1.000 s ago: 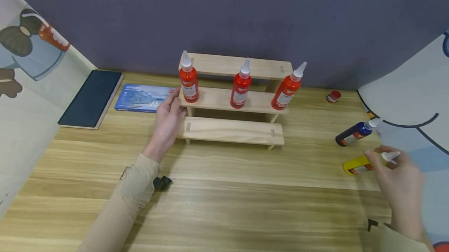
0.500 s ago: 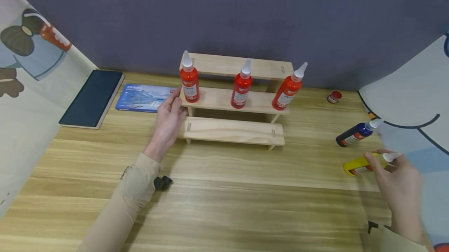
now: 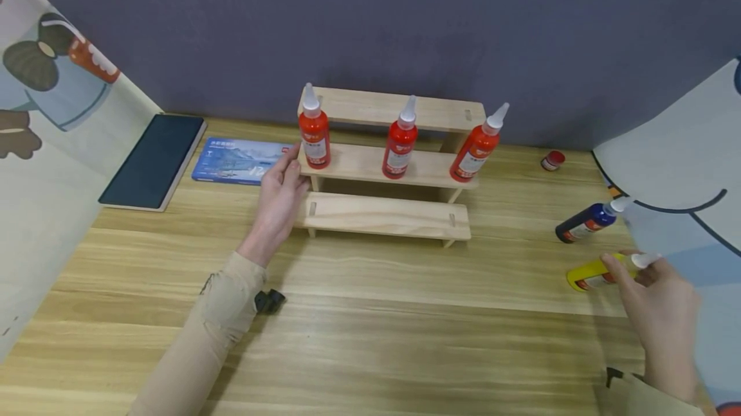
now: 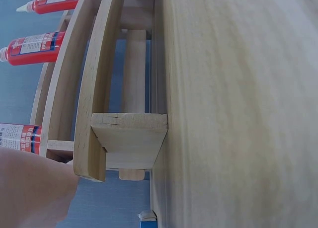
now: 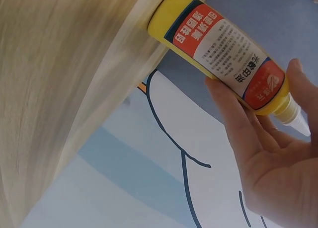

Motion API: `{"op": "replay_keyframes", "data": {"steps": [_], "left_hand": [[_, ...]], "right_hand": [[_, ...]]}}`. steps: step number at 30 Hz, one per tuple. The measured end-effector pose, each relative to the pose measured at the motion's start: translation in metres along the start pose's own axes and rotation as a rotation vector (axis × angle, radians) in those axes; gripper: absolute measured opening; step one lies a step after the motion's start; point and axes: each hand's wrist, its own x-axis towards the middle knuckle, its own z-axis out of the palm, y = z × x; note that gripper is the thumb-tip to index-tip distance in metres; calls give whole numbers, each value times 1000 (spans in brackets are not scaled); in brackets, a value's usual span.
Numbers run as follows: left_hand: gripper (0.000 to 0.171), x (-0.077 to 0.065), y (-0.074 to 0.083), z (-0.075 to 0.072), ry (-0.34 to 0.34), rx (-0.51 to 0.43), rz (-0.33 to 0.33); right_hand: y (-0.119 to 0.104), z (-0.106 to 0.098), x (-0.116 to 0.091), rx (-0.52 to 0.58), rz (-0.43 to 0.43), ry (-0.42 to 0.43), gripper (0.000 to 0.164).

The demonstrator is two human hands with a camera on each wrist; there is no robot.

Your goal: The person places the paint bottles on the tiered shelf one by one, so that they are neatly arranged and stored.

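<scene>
A tiered wooden rack (image 3: 388,213) stands on the table, with three red bottles on its middle tier: one at the left (image 3: 314,138), one in the centre (image 3: 399,149) and one at the right (image 3: 475,152). My left hand (image 3: 280,194) grips the rack's left end beside the left red bottle; its fingertips are partly hidden behind the wood. On the right, my right hand (image 3: 662,300) holds a yellow bottle (image 5: 218,51) near its shoulder, thumb on one side and fingers on the other. Its white nozzle points toward the palm. A dark blue bottle (image 3: 585,223) stands just beyond it.
A small red-capped jar (image 3: 552,160) sits at the back right. Left of the rack lie a blue box (image 3: 237,160) and a dark flat tablet-like slab (image 3: 153,162). A grey-blue wall (image 3: 370,24) closes off the back; patterned panels flank both sides.
The view has shifted very slightly. Over the second, my right fingers have settled around the yellow bottle's upper part; the bottle has stayed in place. My left hand remains on the rack.
</scene>
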Motion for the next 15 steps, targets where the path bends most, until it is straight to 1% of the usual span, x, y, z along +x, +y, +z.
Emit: {"op": "replay_keyframes", "data": {"steps": [7,15], "left_hand": [[52,0,0,0,-1,-16,3],[52,0,1,1,2,-10,-6]], "right_hand": [[-4,0,0,8,11,-4,38],[-10,-1,2,9,8,1,38]]}}
